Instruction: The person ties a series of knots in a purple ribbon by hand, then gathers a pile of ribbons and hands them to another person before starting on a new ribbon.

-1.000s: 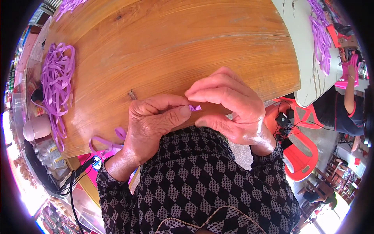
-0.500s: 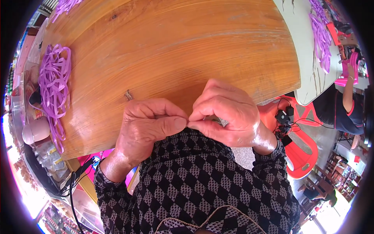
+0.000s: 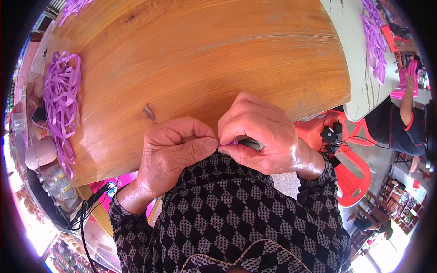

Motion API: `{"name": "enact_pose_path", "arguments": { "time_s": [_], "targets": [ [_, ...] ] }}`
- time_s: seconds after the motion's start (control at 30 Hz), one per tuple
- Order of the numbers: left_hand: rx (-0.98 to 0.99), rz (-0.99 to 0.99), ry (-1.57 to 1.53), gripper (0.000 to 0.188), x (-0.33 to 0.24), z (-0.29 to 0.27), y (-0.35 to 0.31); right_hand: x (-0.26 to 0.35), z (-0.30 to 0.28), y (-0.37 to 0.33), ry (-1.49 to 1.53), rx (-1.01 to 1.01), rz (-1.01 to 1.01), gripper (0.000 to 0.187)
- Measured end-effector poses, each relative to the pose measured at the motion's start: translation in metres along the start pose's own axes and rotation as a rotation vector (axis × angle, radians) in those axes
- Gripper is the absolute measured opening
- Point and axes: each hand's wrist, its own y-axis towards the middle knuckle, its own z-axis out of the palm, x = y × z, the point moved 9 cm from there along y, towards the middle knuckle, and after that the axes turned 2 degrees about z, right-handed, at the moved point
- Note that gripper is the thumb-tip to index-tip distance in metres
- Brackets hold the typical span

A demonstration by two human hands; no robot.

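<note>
My left hand (image 3: 175, 148) and my right hand (image 3: 261, 136) meet in front of my body at the wooden table's near edge. Both are closed in a pinch, thumb against finger, with the fingertips almost touching. A small bit of purple ribbon (image 3: 233, 142) shows between the right thumb and forefinger. Behind it, in the hollow of the right hand, is a greyish-green patch too hidden to name. Whatever the left fingertips pinch is covered by the thumb. On the table (image 3: 205, 59), just beyond the left hand, there is a dark knot-like mark (image 3: 149, 112).
A heap of purple ribbon (image 3: 61, 100) hangs along the table's left edge beside a pink rounded object (image 3: 41, 152). More purple ribbon (image 3: 374, 45) lies on the white tabletop (image 3: 364, 91) at right. A red plastic stool (image 3: 353, 182) holds black cables. Another person's arm (image 3: 406, 104) shows at far right.
The right hand has shifted slightly up and left, and a bit of purple ribbon now shows in its pinch. The left hand stays nearly in place.
</note>
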Motion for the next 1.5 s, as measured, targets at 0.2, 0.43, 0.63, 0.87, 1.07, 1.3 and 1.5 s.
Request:
{"name": "enact_pose_path", "arguments": {
  "time_s": [0.2, 0.43, 0.63, 0.87, 1.07, 1.3, 1.5],
  "targets": [
    [0.03, 0.068, 0.086, 0.008, -0.006, -0.001, -0.003, -0.002, 0.001, -0.004, 0.105, -0.008, 0.042, 0.03],
    [0.013, 0.101, 0.151, 0.008, -0.011, -0.004, -0.01, -0.006, 0.002, -0.011, 0.207, -0.006, 0.126, 0.028],
    [-0.091, 0.165, 0.175, 0.008, -0.017, -0.003, -0.01, -0.028, 0.003, -0.021, 0.478, -0.013, 0.426, 0.025],
    [-0.093, 0.299, 0.343, 0.006, -0.026, 0.001, -0.012, -0.028, 0.006, -0.02, 0.481, 0.015, 0.43, 0.032],
    [-0.087, 0.433, 0.491, 0.005, -0.035, 0.008, -0.017, -0.024, 0.006, -0.018, 0.403, 0.017, 0.421, 0.026],
    [0.025, 0.578, 0.553, 0.005, -0.043, 0.017, -0.022, -0.03, 0.01, -0.028, 0.709, -0.03, 0.528, 0.019],
    [0.054, 0.52, 0.581, 0.01, -0.037, 0.01, -0.026, -0.04, 0.023, -0.046, 1.04, -0.171, 0.746, 0.018]
  ]
}}
